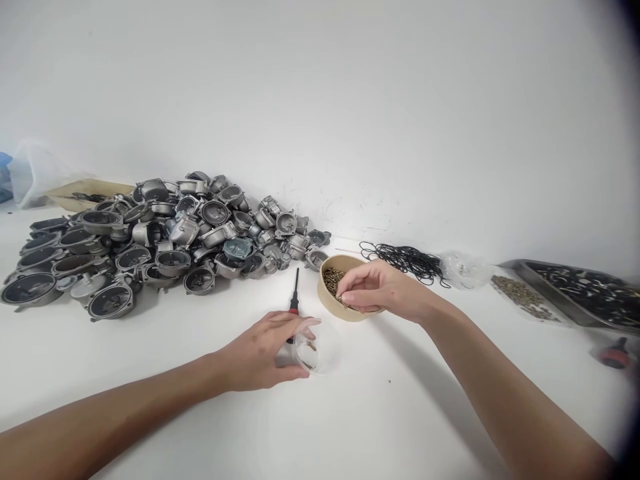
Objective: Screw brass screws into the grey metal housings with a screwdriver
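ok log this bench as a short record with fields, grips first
left grip: around a clear plastic cup, tilted with its opening facing the camera
cup contents: at least one small screw
right grip: over the round tan bowl, fingertips pinching what looks like a tiny metal piece
bowl contents: many brass-coloured screws
screwdriver: partly hidden behind the left grip
left side: heaped grey metal housings
right side: black rings or cords, metal tray of dark parts
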Action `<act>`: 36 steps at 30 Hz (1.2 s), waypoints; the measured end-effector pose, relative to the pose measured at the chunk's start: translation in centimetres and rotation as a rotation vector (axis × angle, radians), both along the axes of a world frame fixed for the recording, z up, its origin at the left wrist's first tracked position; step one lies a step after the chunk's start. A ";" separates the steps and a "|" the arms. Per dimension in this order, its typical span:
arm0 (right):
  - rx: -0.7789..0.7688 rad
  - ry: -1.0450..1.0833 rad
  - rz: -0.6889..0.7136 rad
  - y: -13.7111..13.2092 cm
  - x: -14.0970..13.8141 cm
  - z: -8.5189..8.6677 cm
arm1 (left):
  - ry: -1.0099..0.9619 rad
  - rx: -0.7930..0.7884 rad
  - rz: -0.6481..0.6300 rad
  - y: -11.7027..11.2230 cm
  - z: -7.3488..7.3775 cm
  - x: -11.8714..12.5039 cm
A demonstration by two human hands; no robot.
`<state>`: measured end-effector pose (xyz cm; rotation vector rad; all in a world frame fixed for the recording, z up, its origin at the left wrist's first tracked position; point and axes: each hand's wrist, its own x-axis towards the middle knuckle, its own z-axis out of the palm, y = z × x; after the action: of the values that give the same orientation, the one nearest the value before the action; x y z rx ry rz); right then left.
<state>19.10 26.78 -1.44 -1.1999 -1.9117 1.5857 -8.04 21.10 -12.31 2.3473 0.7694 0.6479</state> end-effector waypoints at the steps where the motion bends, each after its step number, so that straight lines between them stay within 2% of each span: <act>1: 0.037 -0.028 0.013 -0.2 -0.2 0.2 | -0.006 0.006 -0.004 0.0 0.0 0.0; 4: 0.252 -0.264 -0.095 0.2 0.2 0.1 | -0.010 0.001 -0.006 -0.1 0.2 0.0; 6: 0.396 -0.449 -0.226 1.2 1.2 -0.6 | 0.017 -0.032 0.009 -0.3 0.2 0.0; 8: 0.487 -0.576 -0.292 2.3 2.2 -1.5 | 0.049 -0.072 0.027 -0.4 0.2 -0.1; 11: 0.579 -0.668 -0.231 3.1 2.6 -2.5 | 0.059 -0.104 0.039 -0.4 0.0 -0.2; 15: 0.724 -0.727 -0.096 3.0 1.5 -3.6 | 0.046 -0.079 0.032 -0.3 -0.1 -0.2; 18: 0.786 -0.777 -0.072 3.0 0.8 -4.3 | 0.038 -0.068 0.026 -0.2 -0.1 -0.1; 21: 0.776 -0.793 -0.093 3.0 0.6 -4.6 | 0.006 -0.025 0.008 -0.1 -0.1 0.0; 25: 0.697 -0.728 -0.156 2.9 0.7 -4.1 | -0.014 0.017 -0.003 -0.1 0.0 0.0; 31: 0.410 -0.370 -0.335 3.0 1.5 -3.4 | 0.009 0.006 0.006 -0.2 0.4 0.1; 36: 0.214 -0.191 -0.298 2.6 1.8 -2.4 | 0.020 -0.012 0.008 -0.2 0.5 0.0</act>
<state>20.94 29.35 -3.80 -1.5027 -1.8523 1.1198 -8.02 20.87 -11.81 2.3444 0.7894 0.6225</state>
